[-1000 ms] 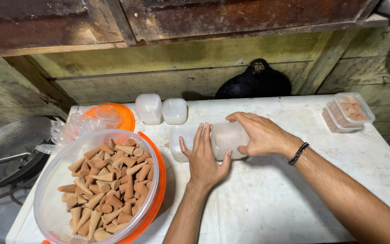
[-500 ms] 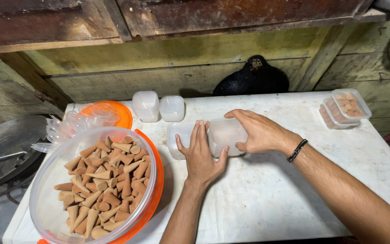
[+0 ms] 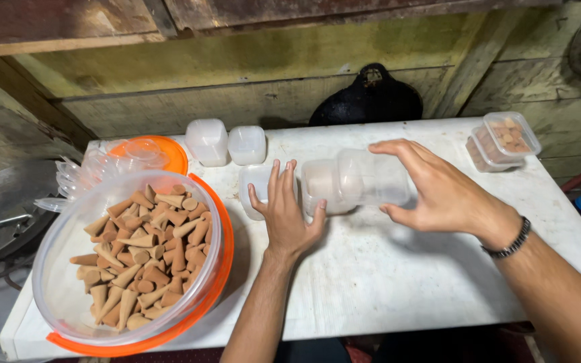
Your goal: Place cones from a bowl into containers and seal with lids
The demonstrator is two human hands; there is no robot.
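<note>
A short stack of clear plastic tubs (image 3: 358,183) lies on its side in the middle of the white table (image 3: 384,282). My right hand (image 3: 438,191) grips the stack from its right end. My left hand (image 3: 289,212) rests flat on the table, fingers stretched over another clear tub (image 3: 257,185) just left of the stack, its thumb near the stack's open end. A large clear bowl (image 3: 129,259) with an orange rim, filled with several brown cones, sits at the left front.
Two upright clear tubs (image 3: 226,142) stand at the back of the table. Clear lids lie on an orange lid (image 3: 139,158) at back left. Filled, closed tubs (image 3: 502,140) sit at the back right. A black object (image 3: 371,101) leans on the wooden wall.
The stack has been drawn to the right, away from the tub under my left hand. My left hand has stayed flat on the table.
</note>
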